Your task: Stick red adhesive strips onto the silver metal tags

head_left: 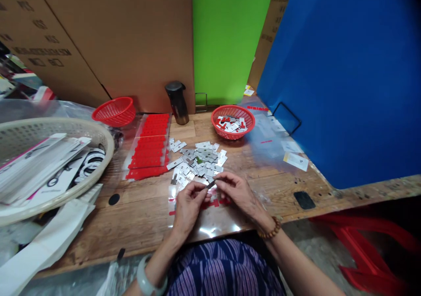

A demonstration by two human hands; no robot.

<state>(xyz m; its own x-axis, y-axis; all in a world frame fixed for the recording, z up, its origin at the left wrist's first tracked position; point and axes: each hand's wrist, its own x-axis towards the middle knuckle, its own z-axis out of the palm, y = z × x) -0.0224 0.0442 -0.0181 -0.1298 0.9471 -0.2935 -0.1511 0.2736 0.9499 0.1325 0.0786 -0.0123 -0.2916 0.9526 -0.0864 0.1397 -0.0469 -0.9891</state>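
Note:
My left hand (188, 206) and my right hand (239, 195) meet near the table's front edge, both closed. Between their fingertips they pinch one small thin metal plate (211, 184), which looks dark from this angle. Just beyond the fingers spreads a loose pile of small silver metal plates (201, 159), several with a dark mark. Under my hands lies a clear plastic sheet (219, 221) with red key-shaped pieces (210, 204) on it, partly hidden by the hands. Behind the pile, a red basket (233, 133) holds similar plates, some with red on them.
Sheets of red pieces (149, 147) lie left of the pile, with a dark bottle (178, 103) behind. Further left are another red basket (115, 112) and a big pale basket (108, 144) of packaging. Cardboard (131, 37), green and blue panels (342, 76) wall the back and right.

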